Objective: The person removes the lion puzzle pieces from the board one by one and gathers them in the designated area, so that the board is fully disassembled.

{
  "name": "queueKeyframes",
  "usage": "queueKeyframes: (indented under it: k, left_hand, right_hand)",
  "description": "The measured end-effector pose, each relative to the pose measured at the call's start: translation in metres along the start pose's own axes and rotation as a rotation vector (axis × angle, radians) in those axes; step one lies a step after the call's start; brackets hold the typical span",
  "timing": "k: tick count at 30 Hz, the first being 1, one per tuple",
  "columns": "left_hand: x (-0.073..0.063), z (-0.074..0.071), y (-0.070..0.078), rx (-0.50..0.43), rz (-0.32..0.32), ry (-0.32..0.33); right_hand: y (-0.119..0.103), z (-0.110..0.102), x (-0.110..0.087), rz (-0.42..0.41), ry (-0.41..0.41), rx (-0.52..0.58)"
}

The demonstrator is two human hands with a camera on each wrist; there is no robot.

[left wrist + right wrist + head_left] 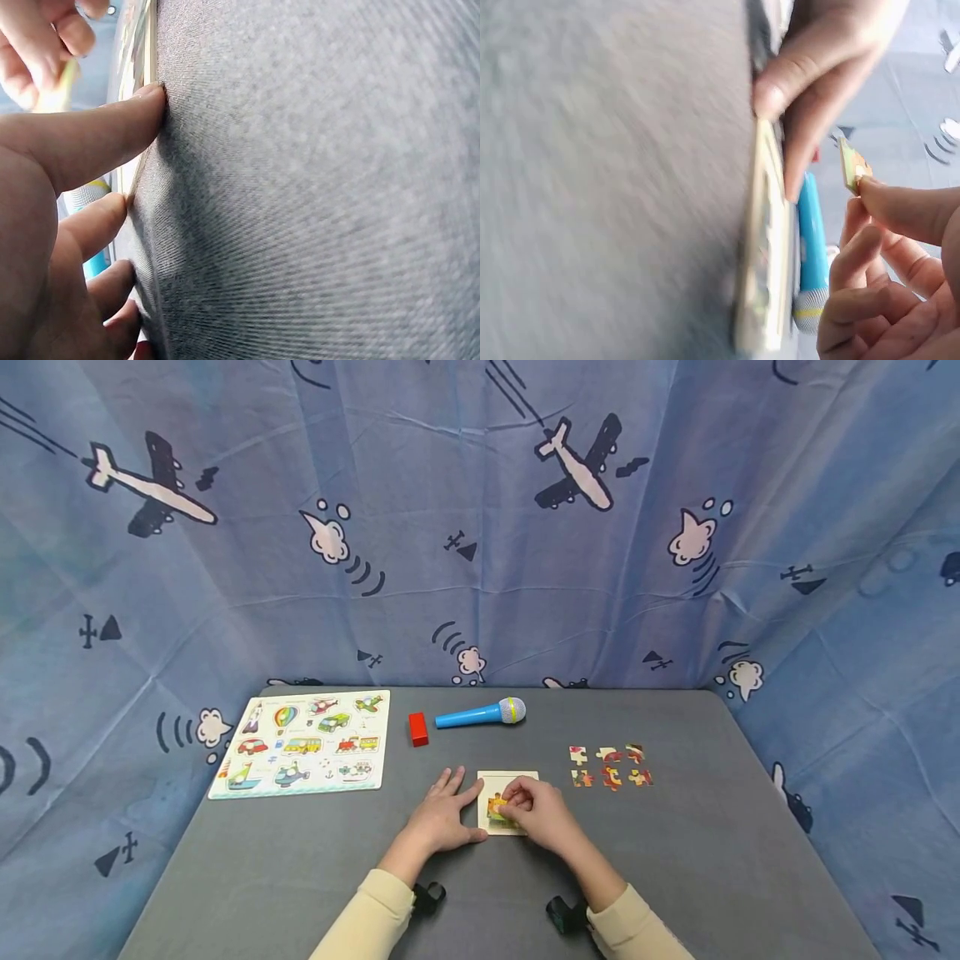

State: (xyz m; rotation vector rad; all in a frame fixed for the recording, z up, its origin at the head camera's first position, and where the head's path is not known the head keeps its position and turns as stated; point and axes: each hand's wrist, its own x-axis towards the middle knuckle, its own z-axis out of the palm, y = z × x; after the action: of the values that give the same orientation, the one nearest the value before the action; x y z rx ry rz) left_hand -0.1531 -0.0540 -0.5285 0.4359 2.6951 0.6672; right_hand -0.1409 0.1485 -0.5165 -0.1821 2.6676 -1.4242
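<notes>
A small pale puzzle tray (506, 777) lies on the grey table between the hands. The left hand (442, 818) has its fingers spread at the tray's left side; thumb and index fingertips touch its edge in the left wrist view. Over the tray, the right hand (546, 814) pinches a yellow-green puzzle piece (850, 166) between thumb and index finger. That piece is raised above the tray in the right wrist view, its other fingers curled loosely. The tray's inside is partly hidden by the right hand in the head view.
Several loose puzzle pieces (611, 778) lie in two rows to the right. Behind the tray are a blue toy microphone (472, 716) and a red block (418, 729). A vehicle picture board (303, 768) lies at the left. A blue printed curtain (480, 527) hangs behind the table.
</notes>
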Motion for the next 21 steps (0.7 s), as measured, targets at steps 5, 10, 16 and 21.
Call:
queueKeyframes:
  k: [5, 10, 16, 21]
  left_hand:
    - [0.000, 0.000, 0.001, -0.007, -0.007, -0.001]
    - [0.000, 0.003, 0.000, -0.015, -0.003, 0.002]
    - [-0.001, 0.003, 0.000, -0.018, 0.008, 0.006]
    - [-0.001, 0.002, 0.001, -0.017, 0.004, 0.003]
  right_hand:
    - [0.003, -0.025, -0.006, 0.049, 0.049, 0.043]
    - [0.019, -0.053, -0.013, 0.072, 0.081, 0.040]
    - [0.047, -0.081, -0.023, 0.079, 0.112, 0.010]
    - [0.071, -0.093, -0.023, 0.115, 0.111, -0.058]
